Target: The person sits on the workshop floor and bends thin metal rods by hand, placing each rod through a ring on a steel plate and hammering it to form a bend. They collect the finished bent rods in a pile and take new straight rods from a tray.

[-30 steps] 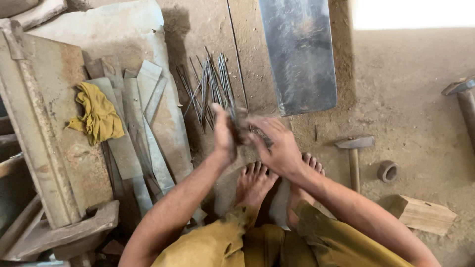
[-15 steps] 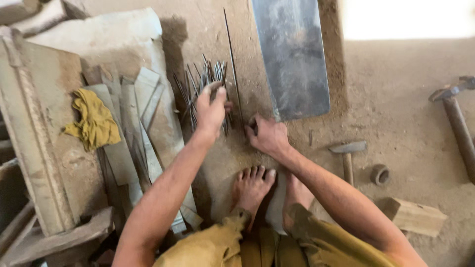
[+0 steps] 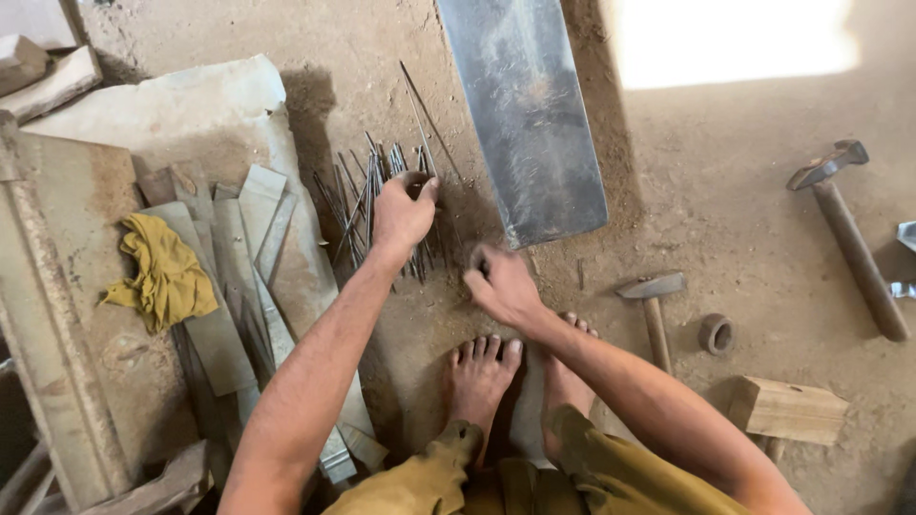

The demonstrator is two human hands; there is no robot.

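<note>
A loose pile of thin dark metal rods lies on the dirt floor in front of me. My left hand reaches onto the pile's right side, with thumb and fingers pinched on the rods there. My right hand hovers just above the ground to the right of the pile. Its fingers are curled in and I see nothing in them. My bare feet rest on the ground just below both hands.
A large grey metal sheet lies beyond the rods. Flat metal strips, a yellow cloth and a stone slab are on the left. On the right are a small hammer, a big hammer, a metal ring and a wood block.
My hands were together above my feet around something dark. The left hand has since reached forward onto the rod pile, and the right has dropped lower on its own.
</note>
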